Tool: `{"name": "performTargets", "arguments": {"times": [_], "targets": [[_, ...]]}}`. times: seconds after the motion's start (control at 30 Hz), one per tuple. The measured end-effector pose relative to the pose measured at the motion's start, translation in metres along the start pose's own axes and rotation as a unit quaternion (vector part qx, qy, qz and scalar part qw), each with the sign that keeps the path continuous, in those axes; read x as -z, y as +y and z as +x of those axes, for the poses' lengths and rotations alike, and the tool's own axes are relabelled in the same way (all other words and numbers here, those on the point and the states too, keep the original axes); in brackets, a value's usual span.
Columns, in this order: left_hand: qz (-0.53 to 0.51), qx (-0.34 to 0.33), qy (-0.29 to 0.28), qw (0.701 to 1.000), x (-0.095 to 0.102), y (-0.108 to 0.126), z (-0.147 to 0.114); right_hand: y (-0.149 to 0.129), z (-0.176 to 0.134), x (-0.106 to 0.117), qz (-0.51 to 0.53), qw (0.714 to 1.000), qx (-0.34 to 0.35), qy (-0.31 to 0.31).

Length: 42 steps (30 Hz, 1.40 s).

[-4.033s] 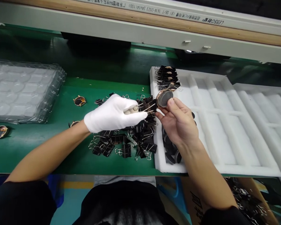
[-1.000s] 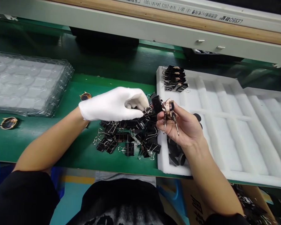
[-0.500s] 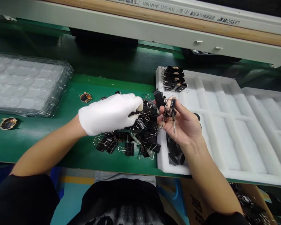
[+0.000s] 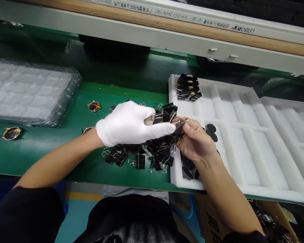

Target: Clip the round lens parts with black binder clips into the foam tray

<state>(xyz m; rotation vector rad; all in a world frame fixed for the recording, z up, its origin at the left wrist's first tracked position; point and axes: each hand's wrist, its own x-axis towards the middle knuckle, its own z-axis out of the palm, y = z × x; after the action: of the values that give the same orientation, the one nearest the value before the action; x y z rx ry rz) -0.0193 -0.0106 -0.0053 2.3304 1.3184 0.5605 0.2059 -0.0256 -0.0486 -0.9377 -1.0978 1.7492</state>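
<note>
**Clip going onto a held part**

The gloved left hand (image 4: 131,124) is pinching a clip (image 4: 168,113) by its wire handles, levering it open (spare clips (image 4: 139,153) lying underneath), while the bare right hand (image 4: 196,140) is gripping the disc (image 4: 179,125), steadying it over the foam tray (image 4: 243,148).

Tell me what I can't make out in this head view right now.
- Piece in the right hand: its fingers and the gloved left hand cover it.
- Binder clip in the left hand: whether it already bites that piece is hidden.
- Binder clip pile: its upper part lies under both hands.
- Clear blister tray: cut off by the left edge.
- Rail label: upside down, too small to read.
</note>
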Motion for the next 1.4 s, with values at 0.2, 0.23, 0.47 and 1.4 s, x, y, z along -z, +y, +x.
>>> {"name": "performTargets", "arguments": {"times": [0.2, 0.23, 0.47, 1.4], "targets": [[0.016, 0.005, 0.065, 0.998, -0.006, 0.006, -0.002, 0.001, -0.001, 0.003, 0.004, 1.000, 0.013, 0.011], [0.012, 0.011, 0.075, 0.997, -0.007, 0.007, -0.002, 0.001, 0.000, 0.003, -0.004, 1.000, 0.016, 0.017], [-0.067, 0.048, 0.063, 0.995, 0.002, 0.004, 0.002, -0.008, 0.003, -0.002, 0.007, 1.000, -0.008, 0.013], [0.007, -0.156, -0.150, 0.976, -0.019, -0.009, 0.000, -0.044, -0.010, 0.035, -0.428, 0.885, 0.137, -0.124]]}}
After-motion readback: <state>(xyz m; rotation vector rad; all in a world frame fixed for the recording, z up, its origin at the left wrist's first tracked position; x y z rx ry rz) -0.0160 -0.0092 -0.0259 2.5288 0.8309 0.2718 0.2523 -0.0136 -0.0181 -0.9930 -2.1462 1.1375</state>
